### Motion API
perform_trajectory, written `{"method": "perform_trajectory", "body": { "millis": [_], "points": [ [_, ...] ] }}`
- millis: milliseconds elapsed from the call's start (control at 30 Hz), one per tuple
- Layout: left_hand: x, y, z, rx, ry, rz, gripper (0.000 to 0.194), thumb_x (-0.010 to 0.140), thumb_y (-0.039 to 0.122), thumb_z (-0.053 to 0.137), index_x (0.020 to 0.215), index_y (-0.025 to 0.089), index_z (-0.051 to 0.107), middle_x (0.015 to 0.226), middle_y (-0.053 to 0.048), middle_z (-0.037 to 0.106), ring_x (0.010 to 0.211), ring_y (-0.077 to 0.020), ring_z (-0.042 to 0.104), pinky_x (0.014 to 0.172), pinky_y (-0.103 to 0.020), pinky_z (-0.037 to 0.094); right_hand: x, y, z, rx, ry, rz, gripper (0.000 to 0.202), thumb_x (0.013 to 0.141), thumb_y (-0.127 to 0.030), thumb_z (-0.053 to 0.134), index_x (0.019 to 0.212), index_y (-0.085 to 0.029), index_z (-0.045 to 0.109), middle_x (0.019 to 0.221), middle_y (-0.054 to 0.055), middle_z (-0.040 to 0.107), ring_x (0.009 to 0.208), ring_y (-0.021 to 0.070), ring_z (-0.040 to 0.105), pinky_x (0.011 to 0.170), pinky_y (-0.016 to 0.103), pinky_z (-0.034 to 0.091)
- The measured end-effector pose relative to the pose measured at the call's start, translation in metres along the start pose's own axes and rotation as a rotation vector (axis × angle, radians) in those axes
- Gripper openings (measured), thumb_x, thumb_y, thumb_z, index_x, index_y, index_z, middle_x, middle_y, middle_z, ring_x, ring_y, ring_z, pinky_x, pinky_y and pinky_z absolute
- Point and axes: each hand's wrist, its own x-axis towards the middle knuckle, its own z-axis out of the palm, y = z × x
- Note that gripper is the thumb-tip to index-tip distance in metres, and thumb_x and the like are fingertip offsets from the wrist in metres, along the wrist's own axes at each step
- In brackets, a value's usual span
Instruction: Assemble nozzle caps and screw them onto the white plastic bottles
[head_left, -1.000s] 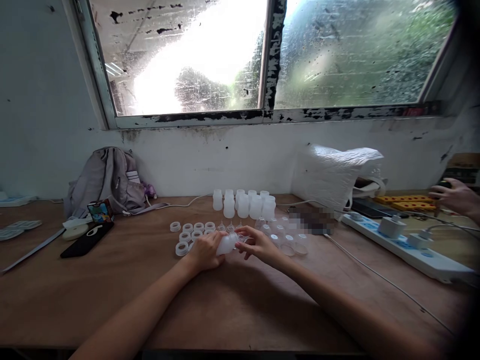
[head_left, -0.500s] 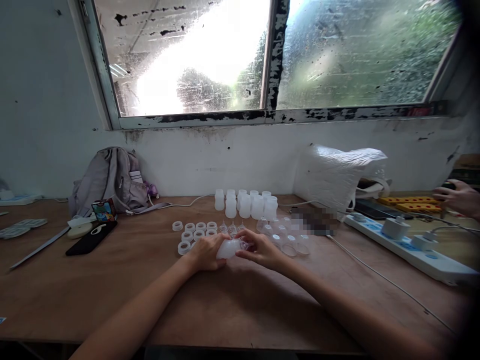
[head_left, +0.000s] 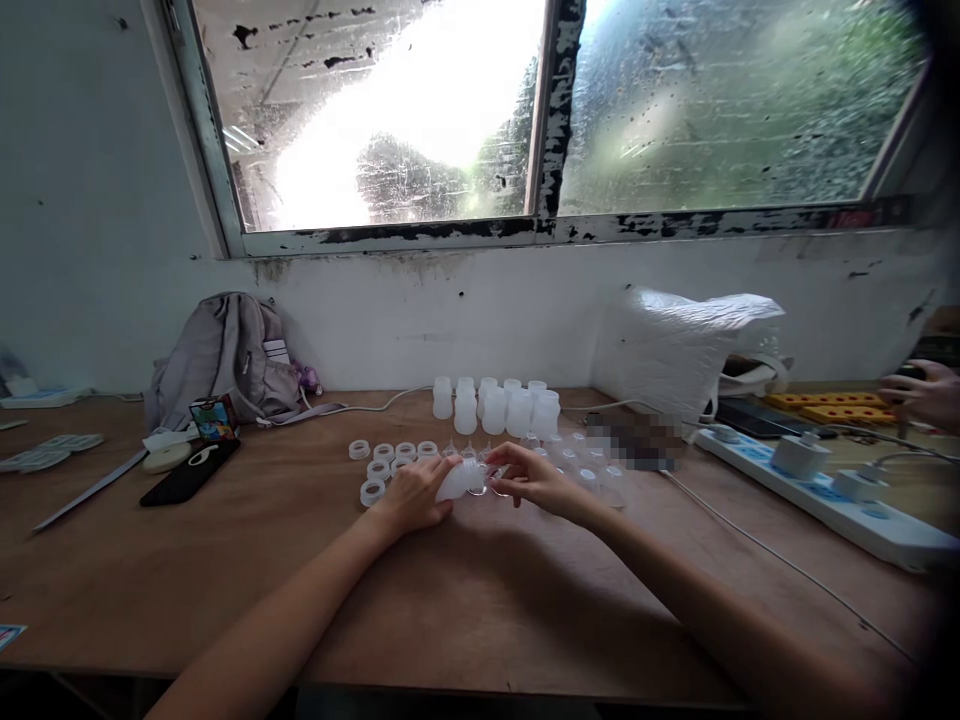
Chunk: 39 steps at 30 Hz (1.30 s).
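Observation:
My left hand (head_left: 416, 497) is wrapped round a frosted white baby bottle (head_left: 453, 483), which lies tilted with its threaded mouth to the right. Close to that mouth is my right hand (head_left: 536, 482), its thumb and fingers curled on a small clear teat (head_left: 495, 476), partly hidden by the fingers. Just behind the hands stand several clear teats (head_left: 470, 449), points up. White screw rings (head_left: 373, 492) lie in rows left of my left hand. Clear domed caps (head_left: 587, 479) stand right of my right hand.
Several frosted bottles (head_left: 519, 412) stand by the wall. A grey backpack (head_left: 221, 365) and black phone (head_left: 189, 474) lie left. On the right are a white power strip (head_left: 817, 495), a cable (head_left: 772, 555), a silvery bag (head_left: 667, 350) and another person's hand (head_left: 926, 390).
My right hand has drawn slightly right and up from the bottle's mouth, exposing more of the threaded neck. My left hand still grips the bottle. The view has shifted slightly.

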Motion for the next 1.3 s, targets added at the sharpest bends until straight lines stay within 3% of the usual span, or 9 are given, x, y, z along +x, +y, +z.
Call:
{"method": "perform_trajectory", "body": {
  "millis": [167, 433, 567, 700, 867, 1000, 1133, 1300],
  "points": [
    [-0.001, 0.0, 0.0, -0.024, 0.004, -0.003, 0.057, 0.066, 0.024, 0.052, 0.118, 0.024, 0.029, 0.104, -0.004, 0.05, 0.092, -0.0212, 0.05, 0.078, -0.033, 0.041, 0.002, 0.006, 0.004, -0.004, 0.051, 0.013, 0.031, 0.067, -0.041, 0.057, 0.078, -0.013, 0.051, 0.057, 0.0, 0.055, 0.048, 0.0096, 0.052, 0.036, 0.019, 0.038],
    [-0.002, 0.0, 0.001, -0.007, -0.012, 0.02, 0.059, 0.068, 0.027, 0.052, 0.121, 0.025, 0.027, 0.102, -0.004, 0.051, 0.088, -0.0205, 0.052, 0.075, -0.031, 0.042, 0.001, 0.007, 0.004, -0.046, 0.052, -0.021, 0.028, 0.069, -0.04, 0.056, 0.074, -0.013, 0.051, 0.057, 0.0, 0.054, 0.048, 0.0089, 0.051, 0.036, 0.019, 0.04],
    [-0.001, 0.002, 0.002, 0.004, 0.012, 0.007, 0.057, 0.068, 0.027, 0.051, 0.121, 0.024, 0.029, 0.102, -0.005, 0.051, 0.087, -0.0207, 0.052, 0.075, -0.032, 0.042, -0.001, 0.003, 0.007, -0.03, 0.072, -0.015, 0.032, 0.069, -0.042, 0.054, 0.087, -0.016, 0.049, 0.07, 0.001, 0.055, 0.056, 0.0109, 0.055, 0.036, 0.019, 0.044],
    [-0.002, 0.008, 0.001, 0.005, 0.026, 0.012, 0.054, 0.068, 0.027, 0.05, 0.119, 0.024, 0.031, 0.102, -0.005, 0.051, 0.086, -0.0209, 0.053, 0.075, -0.032, 0.042, -0.003, 0.008, 0.015, -0.014, 0.058, 0.002, 0.039, 0.066, -0.044, 0.057, 0.093, -0.016, 0.049, 0.076, 0.002, 0.055, 0.052, 0.0095, 0.055, 0.033, 0.019, 0.045],
    [-0.001, 0.012, 0.002, -0.042, 0.038, -0.08, 0.057, 0.066, 0.027, 0.053, 0.118, 0.025, 0.029, 0.106, -0.005, 0.05, 0.089, -0.0219, 0.053, 0.072, -0.032, 0.044, 0.001, 0.018, 0.027, 0.014, 0.172, -0.046, 0.035, 0.069, -0.044, 0.054, 0.088, -0.014, 0.053, 0.07, 0.001, 0.056, 0.043, 0.0065, 0.05, 0.036, 0.02, 0.044],
    [0.0, 0.012, 0.005, -0.026, 0.048, -0.148, 0.057, 0.067, 0.025, 0.052, 0.119, 0.025, 0.028, 0.108, -0.004, 0.049, 0.091, -0.0221, 0.052, 0.072, -0.032, 0.044, 0.005, 0.024, 0.032, 0.036, 0.293, -0.007, 0.034, 0.065, -0.042, 0.058, 0.084, -0.014, 0.055, 0.075, 0.004, 0.059, 0.06, 0.0118, 0.055, 0.046, 0.022, 0.046],
    [0.0, 0.015, 0.006, 0.01, 0.049, -0.152, 0.056, 0.068, 0.025, 0.051, 0.119, 0.025, 0.028, 0.104, -0.005, 0.05, 0.089, -0.0226, 0.052, 0.071, -0.032, 0.044, 0.006, 0.029, 0.031, 0.074, 0.278, -0.005, 0.039, 0.059, -0.037, 0.065, 0.09, -0.015, 0.056, 0.084, 0.005, 0.06, 0.08, 0.016, 0.056, 0.07, 0.03, 0.047],
    [0.0, 0.016, 0.006, 0.001, 0.051, -0.14, 0.053, 0.069, 0.026, 0.049, 0.119, 0.023, 0.029, 0.101, -0.006, 0.051, 0.088, -0.0226, 0.052, 0.071, -0.033, 0.044, 0.006, 0.029, 0.03, 0.041, 0.296, -0.036, 0.044, 0.055, -0.035, 0.069, 0.092, -0.016, 0.055, 0.085, 0.004, 0.06, 0.081, 0.0165, 0.055, 0.076, 0.033, 0.044]
  ]
}}
